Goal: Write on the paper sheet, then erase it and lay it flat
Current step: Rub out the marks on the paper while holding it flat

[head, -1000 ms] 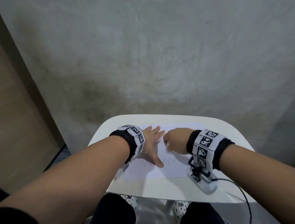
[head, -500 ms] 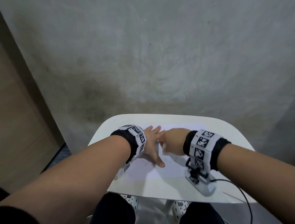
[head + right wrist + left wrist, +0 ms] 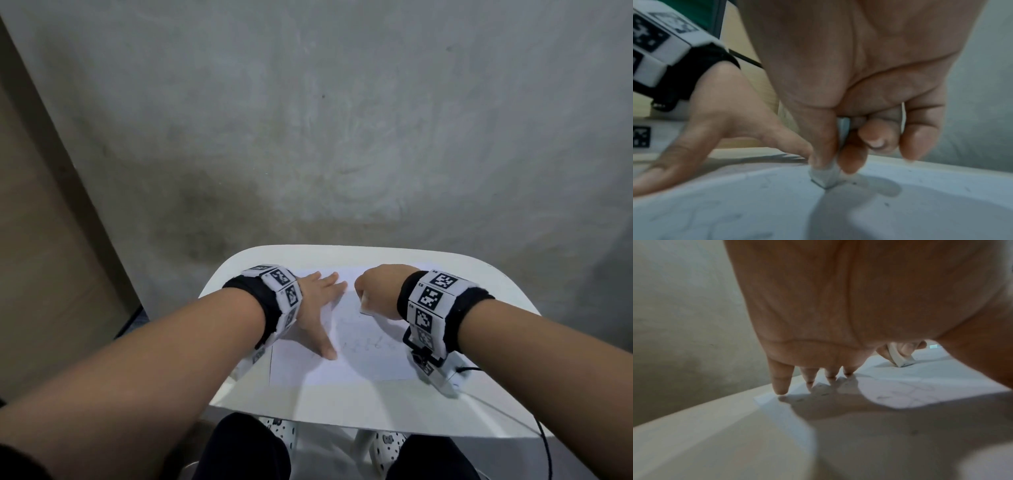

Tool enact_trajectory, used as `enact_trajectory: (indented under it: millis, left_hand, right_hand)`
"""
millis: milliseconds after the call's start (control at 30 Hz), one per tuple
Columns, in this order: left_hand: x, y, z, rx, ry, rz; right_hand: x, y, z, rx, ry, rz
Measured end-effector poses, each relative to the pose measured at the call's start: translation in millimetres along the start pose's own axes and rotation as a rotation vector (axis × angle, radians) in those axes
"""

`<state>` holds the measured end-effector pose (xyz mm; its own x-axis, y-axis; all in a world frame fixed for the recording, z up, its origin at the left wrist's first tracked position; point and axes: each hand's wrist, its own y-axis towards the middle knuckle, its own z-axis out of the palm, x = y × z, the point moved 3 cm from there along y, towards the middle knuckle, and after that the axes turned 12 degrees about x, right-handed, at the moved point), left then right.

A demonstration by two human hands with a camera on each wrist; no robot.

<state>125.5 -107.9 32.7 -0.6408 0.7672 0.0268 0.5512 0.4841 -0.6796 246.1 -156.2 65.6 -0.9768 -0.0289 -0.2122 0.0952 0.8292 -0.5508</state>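
Note:
A white paper sheet [image 3: 363, 356] with faint pencil marks lies on the small white table [image 3: 342, 407]. My left hand [image 3: 317, 308] presses flat on the sheet's left part, fingers spread and straight; its fingertips [image 3: 780, 390] touch the paper's far edge. My right hand [image 3: 375, 291] pinches a white eraser [image 3: 825, 178] between thumb and fingers, its lower corner against the paper [image 3: 920, 211]. The eraser [image 3: 900, 359] also shows past my left palm. Dark crumbs dot the sheet around it.
A bare grey wall [image 3: 342, 120] rises just behind the table. A wooden panel [image 3: 41, 257] stands at the left. A black cable [image 3: 544, 438] runs from my right wrist device off the table's right side. My knees sit under the near edge.
My right hand with the eraser slid left toward the left fingers, then back to the right and slightly farther up the sheet. The left hand stayed pressed in place.

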Motion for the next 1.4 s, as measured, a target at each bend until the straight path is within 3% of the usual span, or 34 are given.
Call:
enact_trajectory:
  millis: [133,300,467,600,733,833,1000,1100,1233,1400]
  left_hand:
    - [26.7,-10.3,10.5,0.057,-0.043,-0.016]
    - [27.2,-10.6,16.6,0.047,-0.061,-0.010]
    - [29.3,-7.8,18.4,0.052,-0.043,-0.018]
    - [28.0,-8.5,18.3,0.047,-0.033,-0.024]
    - [27.3,-9.4,18.3,0.040,-0.044,-0.019]
    - [27.6,-9.5,18.7,0.042,-0.039,-0.013]
    - [25.7,-11.1,19.3,0.022,-0.044,-0.019]
    - [27.0,-9.8,20.2,0.021,-0.041,-0.016]
    - [25.9,-11.4,19.3,0.022,-0.047,-0.025]
    - [25.8,-12.3,19.1,0.016,-0.049,-0.009]
  right_hand:
    - [-6.8,3.0,-1.9,0.013,0.060,0.007]
    - [31.5,-0.6,11.5,-0.001,-0.093,-0.082]
    - [17.4,-3.7,4.2,-0.027,0.031,-0.049]
    - [35.9,-4.4,8.9,0.043,-0.036,-0.135]
    - [23.9,-1.1,-0.5,0.002,-0.015,-0.049]
    - [41.0,-2.9,7.3,0.005,-0.032,-0.131]
    - [25.5,-0.7,-2.7,-0.022,0.015,-0.046]
    - [43.6,-2.3,5.3,0.028,-0.049,-0.139]
    - [30.5,0.7,-5.6,0.004,-0.016,-0.049]
    - [44.9,-1.2,-1.1,0.066,-0.108,-0.117]
